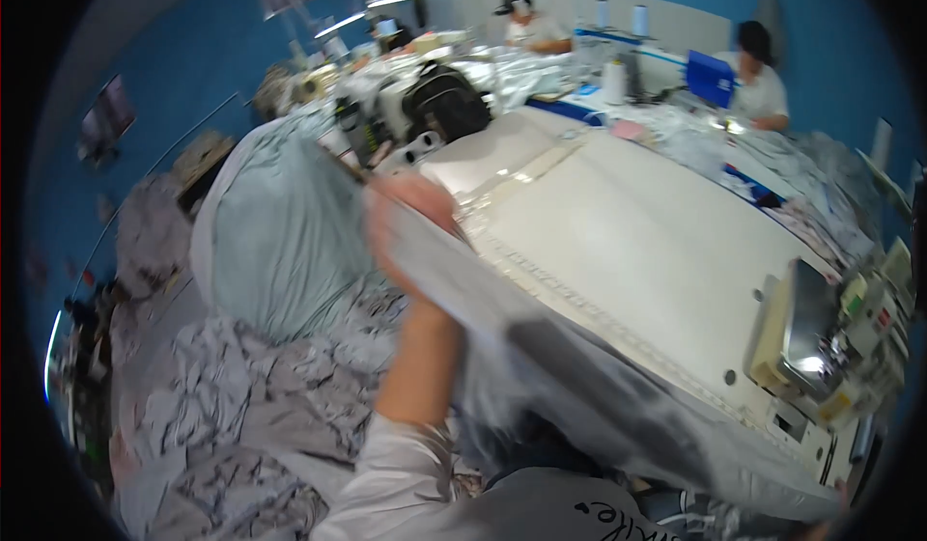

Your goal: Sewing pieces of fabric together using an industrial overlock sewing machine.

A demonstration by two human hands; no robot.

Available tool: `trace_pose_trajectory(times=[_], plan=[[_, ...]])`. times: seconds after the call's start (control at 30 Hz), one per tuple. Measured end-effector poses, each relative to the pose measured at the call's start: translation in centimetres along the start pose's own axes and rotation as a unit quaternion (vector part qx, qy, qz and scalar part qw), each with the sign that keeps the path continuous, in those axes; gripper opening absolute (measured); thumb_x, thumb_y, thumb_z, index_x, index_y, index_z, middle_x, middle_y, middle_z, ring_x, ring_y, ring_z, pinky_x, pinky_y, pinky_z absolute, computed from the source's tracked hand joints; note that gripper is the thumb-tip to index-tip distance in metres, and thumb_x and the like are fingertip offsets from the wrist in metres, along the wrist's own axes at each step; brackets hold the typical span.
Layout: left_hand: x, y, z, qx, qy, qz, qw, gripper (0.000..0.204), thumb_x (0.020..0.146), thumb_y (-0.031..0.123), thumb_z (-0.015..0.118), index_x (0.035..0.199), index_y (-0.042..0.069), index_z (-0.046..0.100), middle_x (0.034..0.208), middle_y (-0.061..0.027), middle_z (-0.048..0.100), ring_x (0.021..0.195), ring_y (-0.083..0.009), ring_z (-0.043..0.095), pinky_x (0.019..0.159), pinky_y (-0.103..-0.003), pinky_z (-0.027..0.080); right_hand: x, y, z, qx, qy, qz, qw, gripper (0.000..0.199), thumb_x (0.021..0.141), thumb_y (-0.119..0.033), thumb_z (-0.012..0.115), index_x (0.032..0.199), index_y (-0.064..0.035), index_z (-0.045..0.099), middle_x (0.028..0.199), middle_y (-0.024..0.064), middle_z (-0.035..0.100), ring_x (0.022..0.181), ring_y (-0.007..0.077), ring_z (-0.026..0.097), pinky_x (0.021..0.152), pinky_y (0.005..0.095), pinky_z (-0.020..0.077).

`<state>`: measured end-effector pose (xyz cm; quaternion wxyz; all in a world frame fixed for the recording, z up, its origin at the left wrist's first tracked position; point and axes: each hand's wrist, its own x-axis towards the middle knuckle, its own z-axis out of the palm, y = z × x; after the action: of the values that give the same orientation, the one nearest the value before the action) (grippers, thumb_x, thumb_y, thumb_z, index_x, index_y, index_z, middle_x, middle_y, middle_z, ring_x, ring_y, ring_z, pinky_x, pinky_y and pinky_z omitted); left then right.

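Observation:
A long piece of grey cloth [579,367] stretches across in front of me along the near edge of the white sewing table [637,232]. My left hand [415,215], blurred by motion, is raised at the table's left end and closed on the upper end of this cloth. The other end runs taut to the lower right, where only a dim part of my right hand [838,504] shows, closed at the cloth's corner. Near that hand stands a sewing machine [821,338] with a shiny metal plate.
Pale green fabric [280,222] is heaped at the left, with crumpled grey cloth [241,396] below it. A black backpack [446,102] stands beyond the table. Two co-workers, one person [758,83] at the right and another person [531,27] farther back, sit at worktables.

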<state>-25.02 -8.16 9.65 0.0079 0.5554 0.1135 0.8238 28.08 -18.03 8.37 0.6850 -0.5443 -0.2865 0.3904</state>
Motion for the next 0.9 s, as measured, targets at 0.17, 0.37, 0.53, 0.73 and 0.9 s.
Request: trace_pose_trajectory(times=[0.17,0.37,0.53,0.73,0.9], plan=[[28.2,-4.7,5.9,-0.233,-0.364,-0.067,0.899,0.035,0.094,0.029,0.042,0.109,0.001,0.055,0.098,-0.0085,0.059,0.092,-0.0205,0.056,0.085,-0.031,0.044,4.4,7.6,-14.6,-0.353,-0.203,-0.352,0.843,0.048,0.087,-0.030,0.056,0.119,0.0056,0.051,0.110,0.0172,0.060,0.102,0.0283,0.058,0.089,0.0380,0.0453],[34.0,-8.8,4.5,0.067,-0.200,-0.148,0.966,0.048,0.092,0.028,0.053,0.131,0.001,0.047,0.131,-0.0102,0.050,0.120,-0.0207,0.048,0.104,-0.033,0.036,9.0,0.7,-8.9,-0.423,0.153,-0.419,0.789,0.013,0.077,0.003,0.050,0.088,0.0003,0.056,0.092,0.0100,0.061,0.082,0.0212,0.059,0.074,0.0279,0.0438],[25.3,-9.1,0.2,-0.188,-0.321,-0.467,0.802,0.044,0.096,0.014,0.042,0.138,0.001,0.038,0.128,-0.0090,0.054,0.108,-0.0156,0.057,0.096,-0.032,0.044,5.3,3.5,-15.3,-0.242,0.049,-0.164,0.955,0.013,0.068,0.001,0.050,0.077,-0.0030,0.058,0.078,0.0005,0.060,0.072,0.0104,0.054,0.066,0.0217,0.0423],[36.3,-17.0,-22.2,-0.015,-0.279,-0.423,0.862,0.044,0.093,0.022,0.046,0.131,-0.002,0.047,0.125,-0.0140,0.055,0.107,-0.0236,0.056,0.092,-0.036,0.044,4.4,7.2,-15.9,-0.290,-0.262,-0.025,0.920,0.018,0.073,-0.003,0.068,0.091,-0.0008,0.067,0.084,0.0037,0.066,0.077,0.0084,0.060,0.070,0.0236,0.0470],[36.8,-30.8,-12.3,0.214,-0.196,-0.301,0.908,0.049,0.089,0.028,0.050,0.128,-0.002,0.050,0.126,-0.0177,0.054,0.112,-0.0288,0.053,0.097,-0.037,0.039,4.9,8.3,-13.1,-0.245,-0.021,-0.011,0.969,0.017,0.083,-0.013,0.066,0.095,-0.0010,0.066,0.084,0.0020,0.065,0.075,0.0077,0.056,0.069,0.0238,0.0460]])
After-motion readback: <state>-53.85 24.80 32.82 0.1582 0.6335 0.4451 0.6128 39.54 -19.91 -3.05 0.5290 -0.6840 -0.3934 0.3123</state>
